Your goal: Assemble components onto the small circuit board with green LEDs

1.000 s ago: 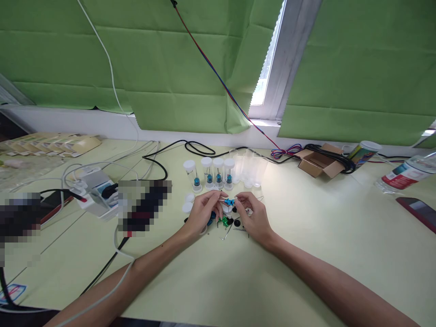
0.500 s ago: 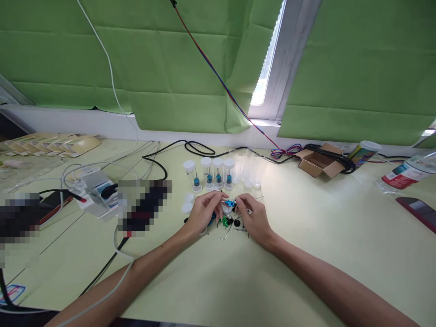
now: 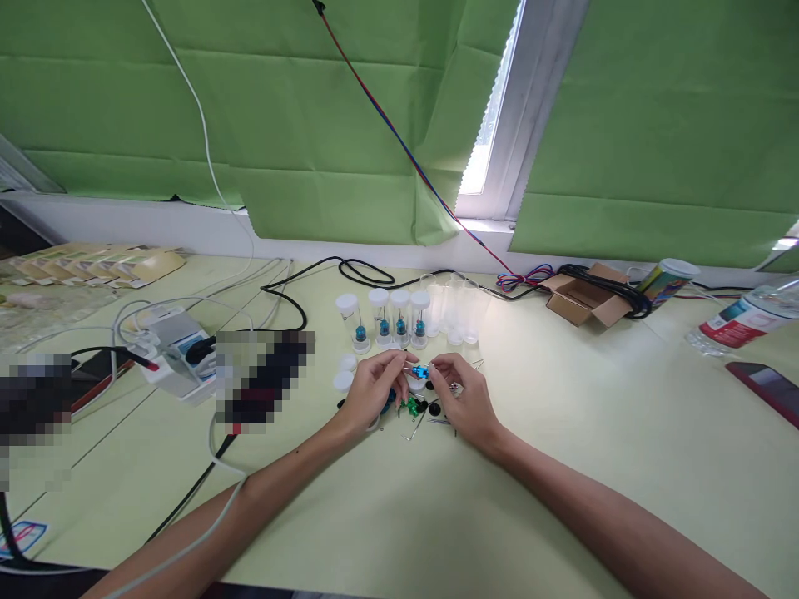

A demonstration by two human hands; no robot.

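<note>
Pinches a thin silver metal rod point(image 3: 409, 367) with the left hand point(image 3: 373, 387), apparently to steady a small bright-blue cylindrical part point(image 3: 420, 372) between both sets of fingertips; pinches its far end with the right hand point(image 3: 465, 394). Has shiny green pieces point(image 3: 413, 406) below the fingers, likely for easy reach.

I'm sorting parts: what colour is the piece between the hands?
The piece is bright blue; the head view shows it best.

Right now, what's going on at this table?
A person's left hand holds a small blue part by one end, with the right hand at the other. A green part and a black disc lie on the table nearer the person; four white-capped tubes holding blue pieces stand beyond.
</note>
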